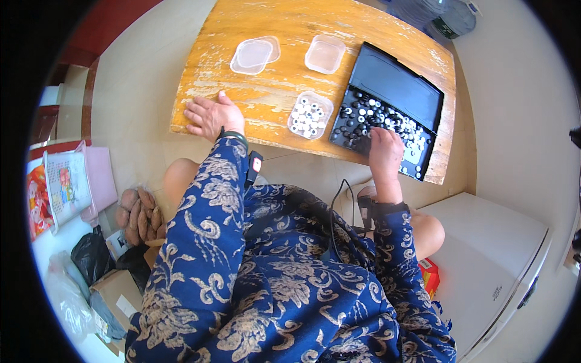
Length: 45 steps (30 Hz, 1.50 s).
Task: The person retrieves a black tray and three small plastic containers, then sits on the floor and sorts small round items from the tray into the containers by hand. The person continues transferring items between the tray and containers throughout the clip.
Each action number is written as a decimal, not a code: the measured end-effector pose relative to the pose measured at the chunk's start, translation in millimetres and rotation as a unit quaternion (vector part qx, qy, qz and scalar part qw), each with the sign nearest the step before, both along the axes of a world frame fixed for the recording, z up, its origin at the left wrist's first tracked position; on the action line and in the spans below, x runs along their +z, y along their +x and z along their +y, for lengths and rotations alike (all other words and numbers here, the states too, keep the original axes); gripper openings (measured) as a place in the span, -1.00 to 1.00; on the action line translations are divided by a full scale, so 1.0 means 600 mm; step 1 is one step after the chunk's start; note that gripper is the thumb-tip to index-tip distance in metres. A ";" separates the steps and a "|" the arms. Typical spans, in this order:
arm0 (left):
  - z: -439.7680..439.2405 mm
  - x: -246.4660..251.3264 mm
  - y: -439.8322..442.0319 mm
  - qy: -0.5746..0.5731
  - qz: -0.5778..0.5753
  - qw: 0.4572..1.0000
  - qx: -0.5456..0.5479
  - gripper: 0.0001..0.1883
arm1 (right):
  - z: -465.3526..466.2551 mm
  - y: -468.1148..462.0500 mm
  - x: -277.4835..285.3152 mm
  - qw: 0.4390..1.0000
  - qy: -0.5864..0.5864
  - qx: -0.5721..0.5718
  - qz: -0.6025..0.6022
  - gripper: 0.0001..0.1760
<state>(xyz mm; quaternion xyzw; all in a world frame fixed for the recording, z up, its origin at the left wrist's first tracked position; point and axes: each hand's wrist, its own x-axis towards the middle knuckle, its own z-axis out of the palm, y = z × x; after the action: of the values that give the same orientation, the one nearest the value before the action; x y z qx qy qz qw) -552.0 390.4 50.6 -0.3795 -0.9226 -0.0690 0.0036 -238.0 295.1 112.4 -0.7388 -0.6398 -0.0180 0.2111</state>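
My left hand [215, 116] rests palm down on the left end of the worn wooden table [268, 102], fingers apart, holding nothing. Over at the right, my right hand [386, 147] reaches into an open black plastic case [395, 86] of mixed black and white round pieces [386, 119]. Its fingertips are bent down among the pieces; whether one is pinched is hidden. Left of the case stands a clear plastic container [311, 115] with several white pieces, some with dark centres. Another clear container [325, 54] stands behind it, with no pieces seen inside.
Two overlapping clear lids [255, 54] lie at the table's back left. Large water bottles [454, 20] stand beyond the far right corner. A white appliance [490, 254] is at my right; baskets [70, 186], a bag of root vegetables [139, 215] and a cardboard box [115, 290] are at my left.
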 end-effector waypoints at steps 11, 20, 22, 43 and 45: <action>-0.004 0.001 0.003 0.015 -0.001 1.000 0.001 -0.28 | 0.027 -0.147 0.022 0.979 0.049 0.183 0.080 -0.93; 0.000 -0.006 0.001 0.014 0.003 1.000 0.003 -0.28 | 0.033 -0.156 0.017 0.983 -0.014 0.181 0.035 -0.94; 0.000 -0.006 0.002 0.017 -0.003 1.000 0.001 -0.28 | 0.028 -0.142 0.023 0.982 0.024 0.178 0.065 -0.93; 0.003 -0.004 0.006 0.015 -0.005 1.000 0.000 -0.28 | -0.014 0.008 0.005 0.999 -0.010 -0.003 0.041 -0.81; 0.003 -0.005 0.005 0.014 0.000 1.000 0.001 -0.28 | -0.015 0.009 0.005 0.999 -0.016 -0.008 0.040 -0.80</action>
<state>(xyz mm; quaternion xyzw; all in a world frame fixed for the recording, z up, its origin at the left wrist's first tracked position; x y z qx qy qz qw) -548.8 392.2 47.4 -0.3787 -0.9219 -0.0817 0.0085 -232.7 286.3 115.2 -0.7475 -0.6249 0.0200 0.2243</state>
